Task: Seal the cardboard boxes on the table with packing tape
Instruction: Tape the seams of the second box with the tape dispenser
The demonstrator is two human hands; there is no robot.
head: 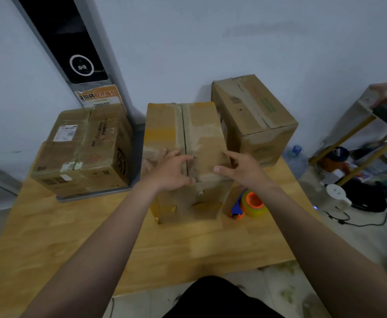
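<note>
Both hands lay on top of the middle box (187, 134), at its near end; the left hand (171, 171) sat on the left flap and the right hand (240, 171) on the right flap, with the seam (185, 134) running between them. Neither hand was wrapped round anything; the fingers were loose and a bit bent, pushing down on the flaps.

The box stood on the table (187, 249); its long side ran away from the hands toward the wall (210, 42), and the seam ran the same way.

The cardboard looked old and worn, with patches where tape had been; it would likely feel soft and bend if pushed hard in the middle; it did not look slippery. How heavy it was could not be told. The best place to hold looked like the flap edges next to the seam, pushed together; the corners should be stiffer.

The tape gun (252, 204) stood just under the right wrist, beside the box; the left box (84, 145) sat well off from the left hand; the right box (254, 115) sat past the right fingers.
</note>
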